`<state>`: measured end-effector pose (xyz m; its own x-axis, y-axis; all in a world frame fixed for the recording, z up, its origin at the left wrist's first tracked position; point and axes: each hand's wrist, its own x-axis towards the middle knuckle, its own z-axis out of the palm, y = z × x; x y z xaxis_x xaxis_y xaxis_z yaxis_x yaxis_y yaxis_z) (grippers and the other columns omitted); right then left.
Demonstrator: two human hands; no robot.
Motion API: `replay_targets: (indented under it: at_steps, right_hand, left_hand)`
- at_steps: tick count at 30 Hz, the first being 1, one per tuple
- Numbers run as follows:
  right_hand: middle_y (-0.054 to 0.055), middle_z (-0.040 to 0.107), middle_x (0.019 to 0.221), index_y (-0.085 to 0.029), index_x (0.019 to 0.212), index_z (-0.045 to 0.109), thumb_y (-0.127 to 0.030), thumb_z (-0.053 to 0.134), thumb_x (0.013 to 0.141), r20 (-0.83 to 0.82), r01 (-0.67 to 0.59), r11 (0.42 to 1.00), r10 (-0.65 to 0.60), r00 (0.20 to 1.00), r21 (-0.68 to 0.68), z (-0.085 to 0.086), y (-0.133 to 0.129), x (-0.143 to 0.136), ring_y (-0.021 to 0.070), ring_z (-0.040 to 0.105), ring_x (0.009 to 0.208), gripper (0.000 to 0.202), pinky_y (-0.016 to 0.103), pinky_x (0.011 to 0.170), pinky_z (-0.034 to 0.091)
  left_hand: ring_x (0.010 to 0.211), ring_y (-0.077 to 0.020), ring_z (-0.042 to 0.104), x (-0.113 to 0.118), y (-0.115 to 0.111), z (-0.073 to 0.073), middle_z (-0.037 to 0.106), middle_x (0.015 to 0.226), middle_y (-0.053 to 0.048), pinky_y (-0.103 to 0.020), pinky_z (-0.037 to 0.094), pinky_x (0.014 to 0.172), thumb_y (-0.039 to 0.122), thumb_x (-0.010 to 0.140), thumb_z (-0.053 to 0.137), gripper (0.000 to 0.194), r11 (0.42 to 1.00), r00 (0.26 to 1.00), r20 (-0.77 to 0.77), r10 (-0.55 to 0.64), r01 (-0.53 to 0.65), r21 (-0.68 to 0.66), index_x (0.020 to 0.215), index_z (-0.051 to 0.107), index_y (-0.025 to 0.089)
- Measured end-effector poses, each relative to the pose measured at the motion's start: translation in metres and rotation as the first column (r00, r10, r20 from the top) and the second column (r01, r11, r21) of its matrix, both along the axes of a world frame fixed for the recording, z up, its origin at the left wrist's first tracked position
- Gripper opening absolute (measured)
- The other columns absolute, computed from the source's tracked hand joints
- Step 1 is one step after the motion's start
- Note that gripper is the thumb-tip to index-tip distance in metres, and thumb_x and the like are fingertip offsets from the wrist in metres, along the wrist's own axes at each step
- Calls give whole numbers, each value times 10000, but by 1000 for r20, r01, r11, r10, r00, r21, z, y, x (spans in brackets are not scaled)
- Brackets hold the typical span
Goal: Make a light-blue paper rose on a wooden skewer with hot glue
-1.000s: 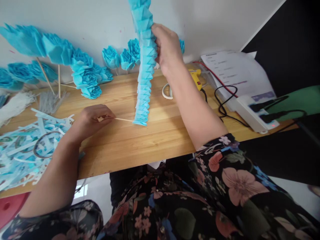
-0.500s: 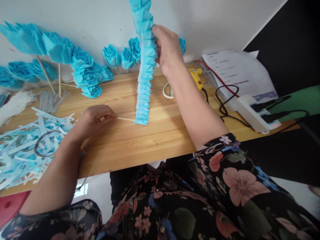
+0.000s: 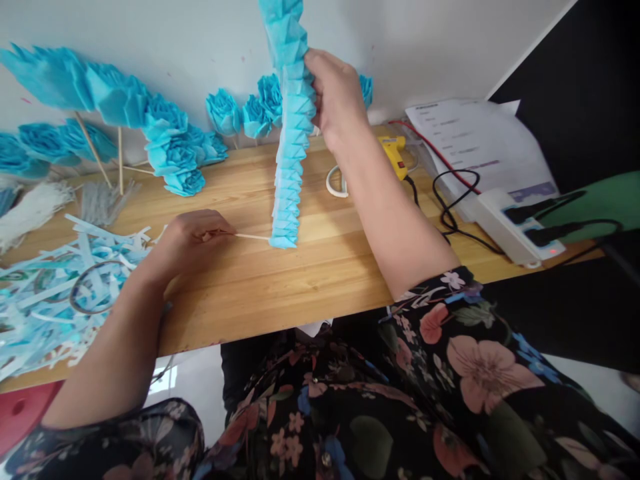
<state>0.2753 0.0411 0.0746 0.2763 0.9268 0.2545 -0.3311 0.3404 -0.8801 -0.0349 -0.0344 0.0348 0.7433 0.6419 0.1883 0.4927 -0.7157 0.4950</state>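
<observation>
Head view: a stick [image 3: 253, 237] is pinched by the left grip [image 3: 195, 233], a strip [image 3: 289, 160] by the right grip [image 3: 340, 97] over the desk [image 3: 320, 283], near end at the stick — if overtightened, the strip could be torn.

Right hand [image 3: 340, 97] high, grip on a long pleated blue paper strip [image 3: 294, 127]; left hand [image 3: 197, 237] lower, pinching a thin stick [image 3: 253, 237] that meets the strip's bottom end. Blue paper flowers [image 3: 173, 150] along wall [image 3: 425, 47]. Table [image 3: 300, 287]: paper scraps [image 3: 50, 300] left, yellow glue gun [image 3: 394, 157] right.
</observation>
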Motion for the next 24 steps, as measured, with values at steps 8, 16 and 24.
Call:
replay_targets:
  at_steps: [8, 16, 24]
  right_hand:
    - [-39, 476, 588, -295, 642, 551, -394, 710, 685, 33, 18, 1000, -19, 999, 23, -7, 9, 4, 158, 423, 572, 192, 303, 524, 376]
    - [-17, 599, 667, -354, 654, 546, -521, 703, 618, 153, 72, 996, -64, 986, -49, -1, 1, 3, 224, 559, 757, 232, 351, 575, 438]
    - [-8, 579, 666, -352, 647, 552, -477, 697, 672, 145, 50, 999, -47, 988, -16, -4, 4, 5, 219, 532, 678, 193, 353, 566, 464]
  left_hand:
    - [691, -148, 613, 0, 0, -1, 703, 792, -25, -254, 476, 655, 392, 928, 583, 247, 1000, 1000, 7, 3, -3, -7, 838, 707, 198]
    - [713, -153, 616, -2, 1, -3, 712, 813, -32, -250, 460, 651, 400, 934, 582, 246, 1000, 1000, 2, 11, -11, -20, 849, 708, 206]
    - [739, -161, 624, -3, 1, -4, 725, 841, -34, -248, 449, 663, 408, 932, 572, 241, 999, 998, -43, 45, -46, -25, 851, 699, 220]
